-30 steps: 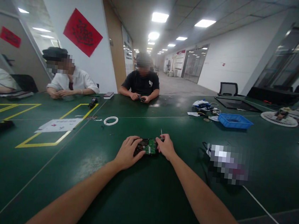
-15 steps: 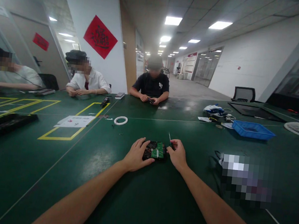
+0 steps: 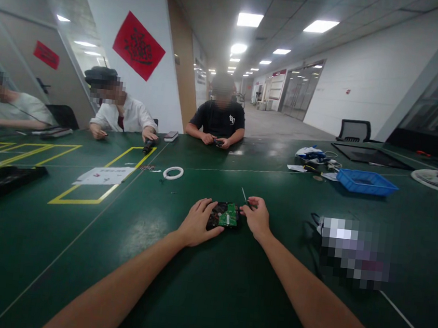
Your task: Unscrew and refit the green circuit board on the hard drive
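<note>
1. Your worktop [image 3: 199, 282] was the largest thing here: a smooth, dark green sheet with a soft sheen, crossed by pale seam lines. The hard drive lay on it, directly in front of you, between your two hands.
2. The blue tray [image 3: 365, 186] stood well apart, beyond your right hand and further to the right. It was a shallow rectangle with sloping sides, apparently moulded plastic.
3. The paper sheet [image 3: 104, 175] lay flat and pale on your left, over part of a yellow taped outline [image 3: 82, 202].
4. Your left hand [image 3: 197, 222] was spread over the left part of the drive, fingers across its far side and thumb along its near edge, bracing it between them.
5. Your right hand [image 3: 256, 217] was just beside the drive's right end, pinching the slim tool between thumb and fingers. I could not tell whether a fingertip touched the casing.
6. The hard drive [image 3: 229, 216], as it appeared to be, was a flat dark block with a green circuit board facing up. I judged the step to be steadying it while you handled the tool; tool work there would call for a firm left hand and a careful tip near the board.
7. The white ring [image 3: 165, 173] lay flat beyond your left hand, smooth and round.
8. The slim tool [image 3: 243, 193] had a thin, pale, straight shaft, tilted up and off the board; your fingers hid most of its dark handle.
</note>
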Demonstrator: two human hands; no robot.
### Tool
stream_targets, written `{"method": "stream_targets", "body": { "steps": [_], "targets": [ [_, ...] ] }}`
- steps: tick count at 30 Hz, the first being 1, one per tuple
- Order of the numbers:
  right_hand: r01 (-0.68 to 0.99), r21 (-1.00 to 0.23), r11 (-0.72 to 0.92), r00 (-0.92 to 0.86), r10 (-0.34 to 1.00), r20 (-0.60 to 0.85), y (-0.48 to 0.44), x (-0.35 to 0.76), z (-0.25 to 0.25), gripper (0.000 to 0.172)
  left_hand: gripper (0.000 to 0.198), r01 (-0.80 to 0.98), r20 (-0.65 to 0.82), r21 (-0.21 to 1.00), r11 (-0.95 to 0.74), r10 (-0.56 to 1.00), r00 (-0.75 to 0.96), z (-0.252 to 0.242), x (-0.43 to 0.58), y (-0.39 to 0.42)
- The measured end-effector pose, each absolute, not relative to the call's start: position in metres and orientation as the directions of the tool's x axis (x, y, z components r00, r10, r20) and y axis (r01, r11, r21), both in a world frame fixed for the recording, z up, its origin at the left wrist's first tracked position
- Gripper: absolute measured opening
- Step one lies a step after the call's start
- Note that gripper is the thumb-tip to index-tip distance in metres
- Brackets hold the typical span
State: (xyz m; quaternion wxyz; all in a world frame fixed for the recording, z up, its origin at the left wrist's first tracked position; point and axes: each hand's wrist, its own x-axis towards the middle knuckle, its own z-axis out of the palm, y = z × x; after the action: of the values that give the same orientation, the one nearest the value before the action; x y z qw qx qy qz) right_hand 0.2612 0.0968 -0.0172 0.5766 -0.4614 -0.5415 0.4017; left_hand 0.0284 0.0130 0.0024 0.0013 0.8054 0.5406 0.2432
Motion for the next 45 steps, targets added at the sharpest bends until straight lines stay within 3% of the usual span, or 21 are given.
{"method": "stream_targets", "body": {
  "steps": [6, 10, 14, 18, 20, 25, 28, 31, 35, 41, 45],
  "targets": [
    [0.001, -0.984, 0.176, 0.107, 0.979, 0.175, 0.108, 0.263, -0.013, 0.022, 0.084, 0.863, 0.378, 0.288, -0.416, 0.877, 0.297, 0.005, 0.027, 0.013],
    [0.031, -0.985, 0.171, 0.118, 0.978, 0.173, 0.115, 0.263, -0.006, 0.028, 0.086, 0.850, 0.374, 0.312, -0.424, 0.878, 0.300, 0.006, 0.024, 0.017],
    [0.230, -0.925, 0.303, 0.068, 0.943, 0.326, 0.103, 0.270, -0.004, 0.036, 0.084, 0.865, 0.371, 0.315, -0.391, 0.890, 0.267, 0.004, 0.020, 0.023],
    [0.170, -0.932, 0.321, 0.066, 0.940, 0.335, 0.090, 0.276, 0.000, 0.041, 0.084, 0.890, 0.351, 0.296, -0.346, 0.906, 0.236, 0.001, 0.020, 0.026],
    [0.246, -0.914, 0.324, 0.070, 0.934, 0.350, 0.087, 0.278, 0.002, 0.040, 0.083, 0.900, 0.351, 0.288, -0.326, 0.911, 0.218, 0.001, 0.021, 0.027],
    [0.502, -0.727, 0.468, 0.023, 0.833, 0.552, 0.084, 0.275, 0.009, 0.029, 0.083, 0.936, 0.392, 0.276, -0.220, 0.915, 0.099, 0.002, 0.030, 0.022],
    [0.507, -0.669, 0.543, -0.018, 0.783, 0.622, 0.080, 0.273, 0.010, 0.029, 0.083, 0.945, 0.413, 0.270, -0.184, 0.909, 0.059, 0.003, 0.036, 0.014],
    [0.474, -0.692, 0.545, -0.009, 0.789, 0.615, 0.079, 0.275, 0.010, 0.038, 0.084, 0.945, 0.419, 0.283, -0.166, 0.907, 0.034, 0.004, 0.038, 0.004],
    [0.474, -0.750, 0.462, 0.059, 0.833, 0.551, 0.082, 0.278, 0.009, 0.052, 0.072, 0.935, 0.397, 0.331, -0.126, 0.918, -0.017, 0.009, 0.036, 0.000],
    [0.525, -0.739, 0.422, 0.098, 0.832, 0.545, 0.090, 0.280, 0.005, 0.062, 0.051, 0.879, 0.290, 0.477, -0.025, 0.948, -0.131, 0.013, 0.024, 0.011],
    [0.502, -0.725, 0.471, 0.048, 0.822, 0.567, 0.090, 0.281, 0.005, 0.062, 0.042, 0.839, 0.266, 0.537, -0.086, 0.961, -0.071, 0.006, 0.017, 0.017]
  ]
}}
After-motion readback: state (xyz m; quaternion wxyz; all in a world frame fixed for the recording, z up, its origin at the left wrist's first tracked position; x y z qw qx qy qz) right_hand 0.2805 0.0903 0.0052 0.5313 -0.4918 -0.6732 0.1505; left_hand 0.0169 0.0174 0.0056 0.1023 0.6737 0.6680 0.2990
